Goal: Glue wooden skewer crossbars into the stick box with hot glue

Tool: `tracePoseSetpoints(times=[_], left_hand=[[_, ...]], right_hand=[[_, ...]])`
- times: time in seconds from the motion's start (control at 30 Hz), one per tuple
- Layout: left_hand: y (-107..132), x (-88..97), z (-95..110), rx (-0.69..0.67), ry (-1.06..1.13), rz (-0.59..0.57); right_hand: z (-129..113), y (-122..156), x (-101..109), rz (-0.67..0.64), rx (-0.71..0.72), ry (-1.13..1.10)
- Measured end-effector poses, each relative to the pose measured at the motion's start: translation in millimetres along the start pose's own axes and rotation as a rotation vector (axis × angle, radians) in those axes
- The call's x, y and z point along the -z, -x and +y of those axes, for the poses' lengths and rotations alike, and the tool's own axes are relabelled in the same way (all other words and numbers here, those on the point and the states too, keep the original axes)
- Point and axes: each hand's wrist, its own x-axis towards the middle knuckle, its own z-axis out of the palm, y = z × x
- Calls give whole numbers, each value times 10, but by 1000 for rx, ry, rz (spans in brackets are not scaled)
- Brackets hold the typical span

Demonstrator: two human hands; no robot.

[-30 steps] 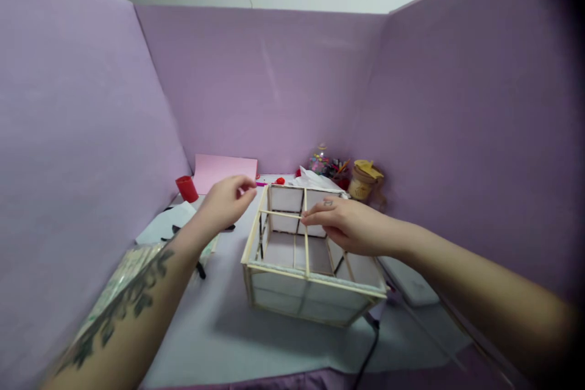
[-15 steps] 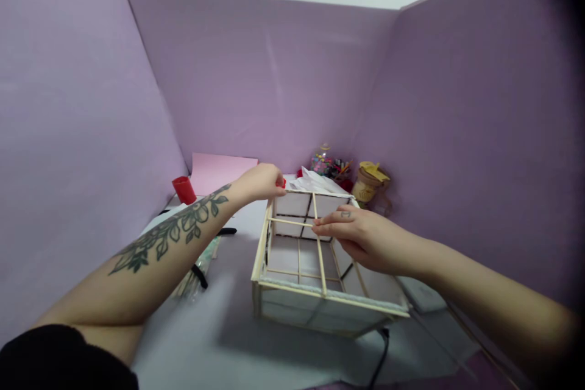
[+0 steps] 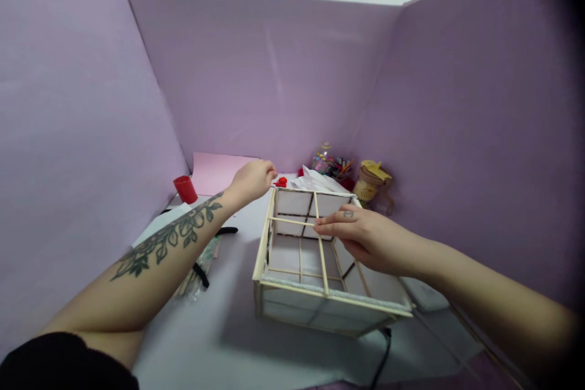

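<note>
A box-shaped frame of thin wooden sticks with white panels (image 3: 292, 301) stands on the table in front of me. My right hand (image 3: 361, 234) rests on its top, fingers pinched on a thin cross stick (image 3: 292, 221) that spans the opening. My left hand (image 3: 251, 180) reaches past the frame's far left corner, fingers curled closed near a small red piece (image 3: 281, 181); what it holds, if anything, is hidden.
Purple panels wall in the table on three sides. A red cup (image 3: 184, 187) and a pink sheet (image 3: 219, 170) sit at the back left, a jar of coloured bits (image 3: 325, 161) and a tan cup (image 3: 369, 180) at the back right. Black pliers (image 3: 201, 274) lie left of the frame.
My left hand has reached forward from beside the frame to beyond its far left corner. My right hand has stayed on the cross stick. The camera has moved closer to the frame.
</note>
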Motion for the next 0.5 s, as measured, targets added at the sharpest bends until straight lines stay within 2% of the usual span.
tracePoseSetpoints(times=[0.13,0.23,0.3,0.37,0.43,0.5], left_hand=[[79,102,-87,107,131,103],[390,291,-133,162,215,145],[749,430,-160,201,304,163],[1212,521,-180,285,370,178],[1744,527,-190,424,369,214],[2309,438,-195,530,284,308]], right_hand=[[1,6,5,0,4,14],[7,11,1,5,13,20],[18,16,-9,14,32,25],[35,22,-22,21,55,31],[57,25,-34,30,72,31],[82,23,-42,38,92,24]])
